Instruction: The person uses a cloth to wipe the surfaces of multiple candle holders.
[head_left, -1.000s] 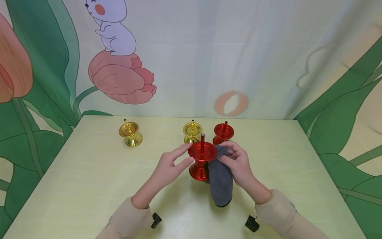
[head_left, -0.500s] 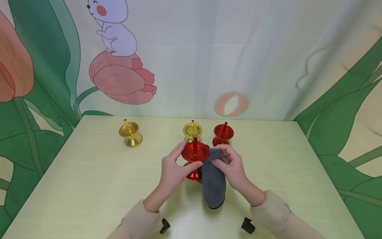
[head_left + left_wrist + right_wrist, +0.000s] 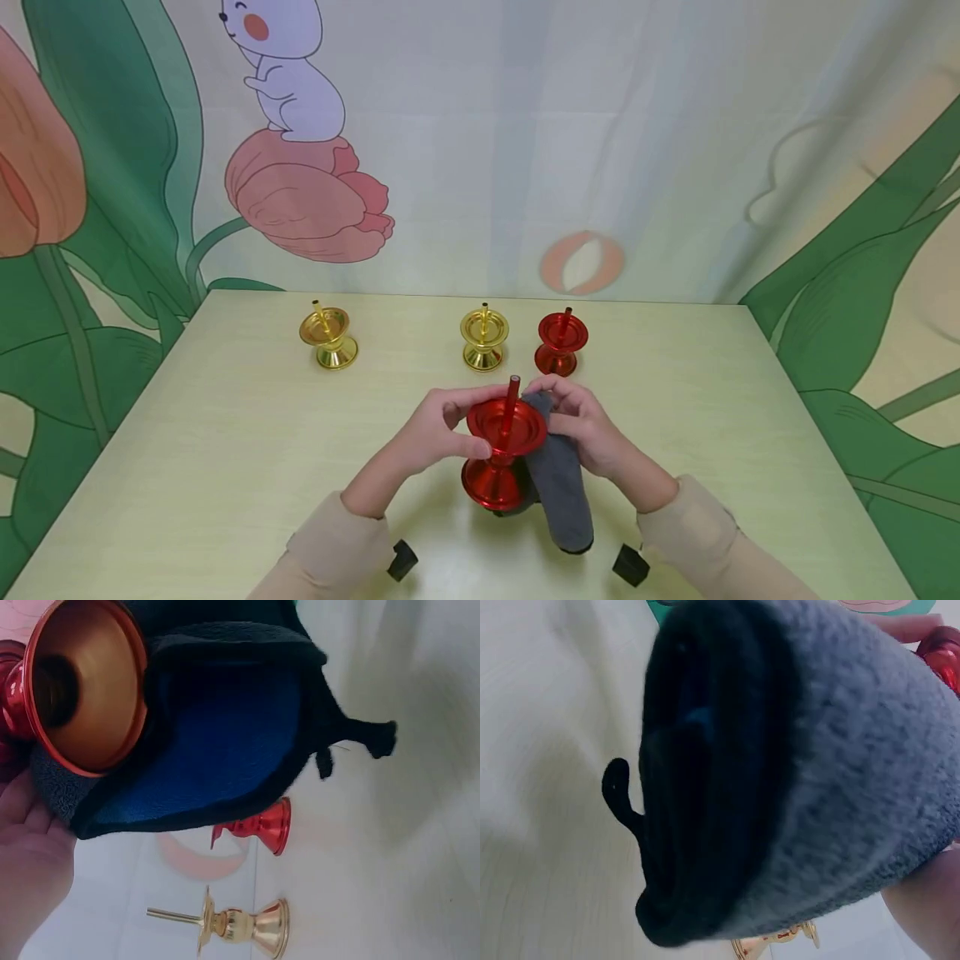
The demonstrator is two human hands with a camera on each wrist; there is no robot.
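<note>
In the head view my left hand (image 3: pixel 435 429) holds a shiny red candle holder (image 3: pixel 506 429) by its upper dish, thumb in front and fingers behind. The holder leans a little, its tube pointing up. Its hollow base (image 3: pixel 90 690) shows in the left wrist view. My right hand (image 3: pixel 588 425) pinches a fuzzy grey cloth (image 3: pixel 558 492) against the holder's right side. This cloth has dark edging and a small dark loop; a blue inner face (image 3: pixel 217 742) shows in the left wrist view. Part of the cloth is hidden behind the holder.
Along the back of the pale table (image 3: pixel 187 467) stand a gold candle holder (image 3: pixel 327 333) at left, another gold candle holder (image 3: pixel 483 337) in the middle and a red candle holder (image 3: pixel 561 342) beside it. A printed curtain (image 3: pixel 637 150) hangs behind.
The held candle holder first shifted left, then came back right and nearer to me, with the cloth following. The middle gold holder now shows fully behind my hands.
</note>
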